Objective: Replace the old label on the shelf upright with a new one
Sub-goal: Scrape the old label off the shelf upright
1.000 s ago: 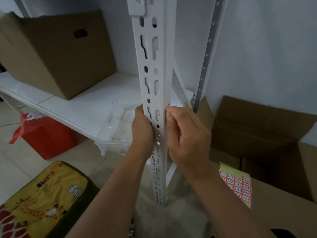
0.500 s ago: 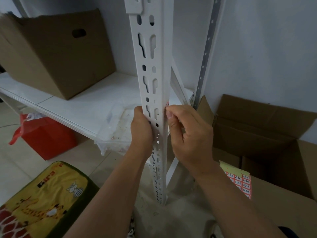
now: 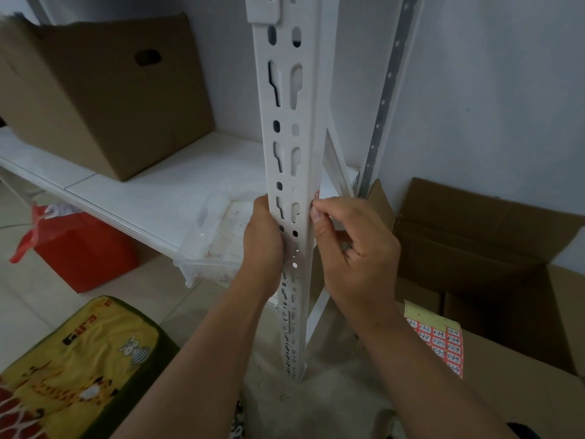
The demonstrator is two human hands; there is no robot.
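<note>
Fingertips of the right hand pinched a small red-and-white label on the right face of the white slotted metal shelf upright, while the left hand gripped the upright's left edge.

The yellow-backed sheet of small red-bordered stickers lying on the brown cardboard box flap bears handwritten codes; "5-2-4" and "6-3-4" seem legible. Black lettering on the yellow cartoon-print cushion is unreadable.

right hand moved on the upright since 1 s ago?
No. The right hand keeps its thumb beside the same slot of the shelf upright, at the red label; only the camera shifted slightly.
</note>
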